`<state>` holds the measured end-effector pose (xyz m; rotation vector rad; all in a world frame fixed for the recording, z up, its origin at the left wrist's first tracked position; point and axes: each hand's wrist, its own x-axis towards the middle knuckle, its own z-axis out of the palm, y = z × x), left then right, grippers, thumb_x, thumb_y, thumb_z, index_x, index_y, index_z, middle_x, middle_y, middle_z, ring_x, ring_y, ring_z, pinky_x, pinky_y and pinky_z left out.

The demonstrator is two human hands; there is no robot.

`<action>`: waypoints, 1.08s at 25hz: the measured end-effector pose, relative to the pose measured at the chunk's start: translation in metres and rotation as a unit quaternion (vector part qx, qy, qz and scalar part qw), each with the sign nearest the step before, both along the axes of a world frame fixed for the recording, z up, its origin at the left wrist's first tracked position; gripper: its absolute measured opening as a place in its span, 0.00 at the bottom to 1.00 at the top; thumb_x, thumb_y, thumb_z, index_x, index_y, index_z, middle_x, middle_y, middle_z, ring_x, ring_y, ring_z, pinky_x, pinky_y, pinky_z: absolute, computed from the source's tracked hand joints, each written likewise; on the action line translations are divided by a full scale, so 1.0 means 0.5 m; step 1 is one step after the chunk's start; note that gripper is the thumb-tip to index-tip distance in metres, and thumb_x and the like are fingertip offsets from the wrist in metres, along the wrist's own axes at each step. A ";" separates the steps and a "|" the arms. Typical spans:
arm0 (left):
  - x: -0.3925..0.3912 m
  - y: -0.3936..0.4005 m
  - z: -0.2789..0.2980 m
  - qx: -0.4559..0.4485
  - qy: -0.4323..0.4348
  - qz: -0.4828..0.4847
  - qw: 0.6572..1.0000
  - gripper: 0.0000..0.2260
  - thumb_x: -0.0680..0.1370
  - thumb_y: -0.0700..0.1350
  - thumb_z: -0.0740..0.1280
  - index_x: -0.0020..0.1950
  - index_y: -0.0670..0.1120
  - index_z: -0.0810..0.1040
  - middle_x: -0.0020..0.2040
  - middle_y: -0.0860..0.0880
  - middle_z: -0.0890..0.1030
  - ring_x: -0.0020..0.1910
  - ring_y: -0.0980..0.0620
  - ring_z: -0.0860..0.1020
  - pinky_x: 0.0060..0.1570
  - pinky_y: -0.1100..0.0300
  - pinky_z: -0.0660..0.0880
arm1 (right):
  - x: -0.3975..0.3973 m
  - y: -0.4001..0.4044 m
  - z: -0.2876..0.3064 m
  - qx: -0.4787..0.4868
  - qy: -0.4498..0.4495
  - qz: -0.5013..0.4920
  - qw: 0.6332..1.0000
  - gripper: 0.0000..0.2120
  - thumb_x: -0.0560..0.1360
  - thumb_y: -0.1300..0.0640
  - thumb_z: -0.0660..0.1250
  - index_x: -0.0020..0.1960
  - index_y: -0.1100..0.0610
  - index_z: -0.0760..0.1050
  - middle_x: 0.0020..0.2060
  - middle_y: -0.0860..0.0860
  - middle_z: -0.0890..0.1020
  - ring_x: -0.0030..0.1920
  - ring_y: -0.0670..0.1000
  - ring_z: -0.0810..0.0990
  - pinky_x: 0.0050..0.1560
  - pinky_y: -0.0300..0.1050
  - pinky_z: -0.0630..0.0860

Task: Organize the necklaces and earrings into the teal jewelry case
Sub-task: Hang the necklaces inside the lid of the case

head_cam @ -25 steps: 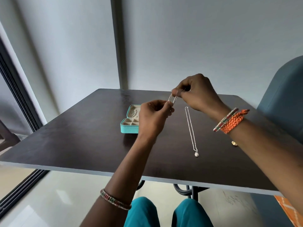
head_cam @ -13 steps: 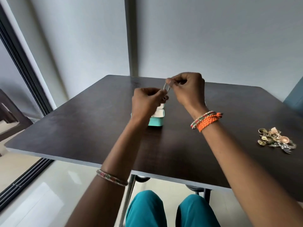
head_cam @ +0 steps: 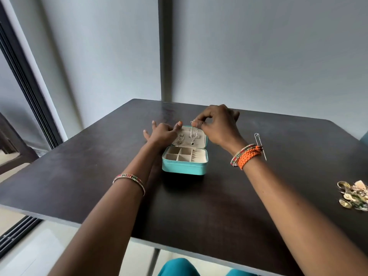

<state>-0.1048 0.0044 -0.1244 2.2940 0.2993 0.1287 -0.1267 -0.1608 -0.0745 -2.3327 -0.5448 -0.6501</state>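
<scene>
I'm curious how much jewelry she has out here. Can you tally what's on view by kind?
Silver necklaces: 3, one pinched by the right hand over the lid, one already in the lid, one on the table
Teal jewelry case: 1
Earring pile: 1, too tangled to count
Total: 5

Shiny metal necklace [head_cam: 192, 134]; matt teal jewelry case [head_cam: 184, 168]; dark woodgrain table [head_cam: 79, 166].
</scene>
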 end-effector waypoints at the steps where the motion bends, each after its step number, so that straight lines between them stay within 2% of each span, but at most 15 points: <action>1: 0.006 0.001 -0.004 -0.049 -0.003 -0.014 0.999 0.25 0.70 0.66 0.64 0.34 0.44 0.81 0.52 0.40 0.83 0.69 0.37 0.67 0.70 0.35 0.54 | 0.002 0.001 -0.004 -0.011 0.002 0.008 1.000 0.05 0.68 0.48 0.74 0.36 0.46 0.81 0.39 0.43 0.82 0.52 0.49 0.76 0.44 0.46 0.52; 2: 0.006 0.002 -0.006 -0.112 -0.022 -0.023 0.993 0.23 0.65 0.66 0.67 0.32 0.46 0.81 0.43 0.42 0.84 0.59 0.38 0.76 0.66 0.35 0.63 | 0.003 0.001 -0.009 -0.018 0.004 0.013 1.000 0.04 0.68 0.48 0.74 0.36 0.46 0.81 0.40 0.43 0.82 0.52 0.48 0.75 0.43 0.46 0.51; 3: 0.002 0.000 -0.006 -0.178 -0.040 -0.028 0.983 0.20 0.64 0.63 0.70 0.31 0.46 0.80 0.35 0.44 0.82 0.47 0.42 0.79 0.59 0.41 0.70 | 0.003 0.001 -0.014 -0.028 0.008 0.016 0.999 0.04 0.68 0.48 0.74 0.37 0.47 0.82 0.41 0.43 0.82 0.53 0.48 0.75 0.42 0.46 0.50; 4: -0.002 -0.002 -0.004 -0.245 -0.057 -0.042 0.967 0.16 0.67 0.58 0.71 0.34 0.45 0.78 0.34 0.45 0.79 0.42 0.46 0.76 0.49 0.50 0.73 | 0.004 0.001 -0.019 -0.037 0.011 0.017 0.999 0.04 0.68 0.48 0.74 0.38 0.47 0.82 0.42 0.43 0.82 0.53 0.48 0.74 0.42 0.46 0.50; 6: -0.006 -0.006 0.001 -0.346 -0.079 -0.079 0.932 0.08 0.75 0.46 0.69 0.45 0.43 0.73 0.38 0.44 0.76 0.37 0.48 0.73 0.35 0.60 0.73 | 0.005 0.000 -0.027 -0.045 0.010 0.015 0.999 0.03 0.68 0.49 0.74 0.38 0.47 0.82 0.42 0.43 0.82 0.53 0.48 0.73 0.42 0.45 0.49; 8: -0.017 -0.012 0.010 -0.382 -0.088 -0.092 0.915 0.06 0.77 0.44 0.67 0.47 0.45 0.70 0.38 0.47 0.75 0.33 0.53 0.73 0.26 0.67 0.71 | 0.001 -0.002 -0.034 -0.051 -0.006 0.003 0.999 0.03 0.68 0.49 0.74 0.39 0.48 0.83 0.43 0.43 0.81 0.53 0.49 0.72 0.43 0.44 0.49; 12: -0.020 -0.017 0.018 -0.384 -0.136 -0.099 0.908 0.06 0.76 0.39 0.69 0.49 0.46 0.73 0.42 0.48 0.79 0.34 0.57 0.77 0.31 0.66 0.74 | -0.007 0.001 -0.039 -0.081 -0.076 -0.012 0.994 0.04 0.69 0.50 0.73 0.40 0.49 0.83 0.41 0.44 0.81 0.50 0.50 0.73 0.44 0.45 0.50; 16: -0.024 -0.025 0.024 -0.389 -0.215 -0.068 0.893 0.07 0.74 0.33 0.67 0.49 0.44 0.76 0.41 0.46 0.80 0.34 0.57 0.77 0.34 0.67 0.74 | -0.019 -0.003 -0.018 -0.007 -0.044 0.062 0.997 0.04 0.68 0.51 0.75 0.36 0.48 0.81 0.37 0.43 0.81 0.46 0.47 0.73 0.48 0.48 0.57; 19: -0.031 -0.028 0.032 -0.389 -0.234 -0.059 0.889 0.07 0.73 0.33 0.68 0.45 0.45 0.76 0.38 0.47 0.79 0.32 0.58 0.76 0.33 0.67 0.72 | -0.020 0.001 -0.021 -0.056 -0.124 0.011 0.991 0.03 0.68 0.52 0.75 0.36 0.49 0.82 0.36 0.44 0.80 0.44 0.49 0.73 0.43 0.45 0.52; 22: -0.034 -0.029 0.035 -0.388 -0.236 -0.059 0.889 0.07 0.73 0.33 0.67 0.43 0.45 0.76 0.37 0.49 0.79 0.29 0.61 0.74 0.29 0.69 0.70 | -0.019 0.002 -0.036 -0.112 -0.194 -0.032 0.974 0.02 0.67 0.55 0.75 0.36 0.51 0.83 0.34 0.46 0.79 0.41 0.51 0.73 0.43 0.44 0.51; 27: -0.036 -0.033 0.037 -0.386 -0.239 -0.058 0.889 0.08 0.73 0.33 0.67 0.41 0.46 0.76 0.36 0.48 0.78 0.28 0.62 0.74 0.28 0.69 0.70 | -0.014 -0.006 -0.044 -0.109 -0.227 -0.068 0.965 0.03 0.68 0.55 0.74 0.36 0.50 0.82 0.32 0.46 0.77 0.40 0.52 0.73 0.43 0.44 0.51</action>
